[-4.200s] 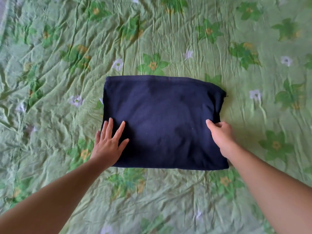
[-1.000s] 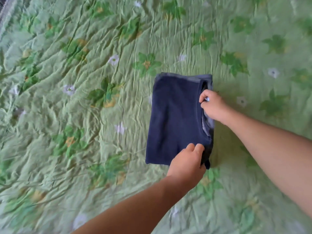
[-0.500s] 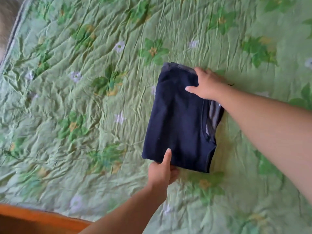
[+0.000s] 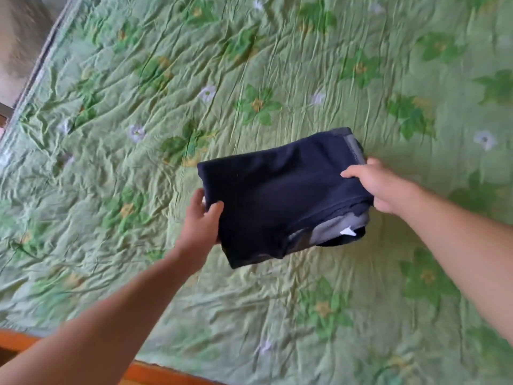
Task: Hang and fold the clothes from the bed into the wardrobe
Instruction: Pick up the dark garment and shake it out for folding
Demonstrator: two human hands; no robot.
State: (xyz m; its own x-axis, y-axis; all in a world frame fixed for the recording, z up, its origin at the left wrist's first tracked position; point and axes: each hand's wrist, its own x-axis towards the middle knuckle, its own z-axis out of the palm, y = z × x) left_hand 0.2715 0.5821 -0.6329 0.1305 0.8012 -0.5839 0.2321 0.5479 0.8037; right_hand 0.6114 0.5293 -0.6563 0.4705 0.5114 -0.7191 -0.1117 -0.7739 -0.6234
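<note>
You are risking the fold spilling open, since its lower layers are sagging loose; your left grip (image 4: 202, 220) is clasping one edge of the folded navy garment (image 4: 277, 198), your right grip (image 4: 380, 184) is pinching the opposite edge; it is hanging just above the green floral bedspread (image 4: 125, 168); grey lining and a white label (image 4: 348, 232) are showing underneath.

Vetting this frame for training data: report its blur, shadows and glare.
Head view: motion blur smears the bedspread, worst top left; the folded navy garment, left hand and right hand are fairly sharp; soft light, no glare; a faint shadow lies on the bedspread under the garment's right end.
</note>
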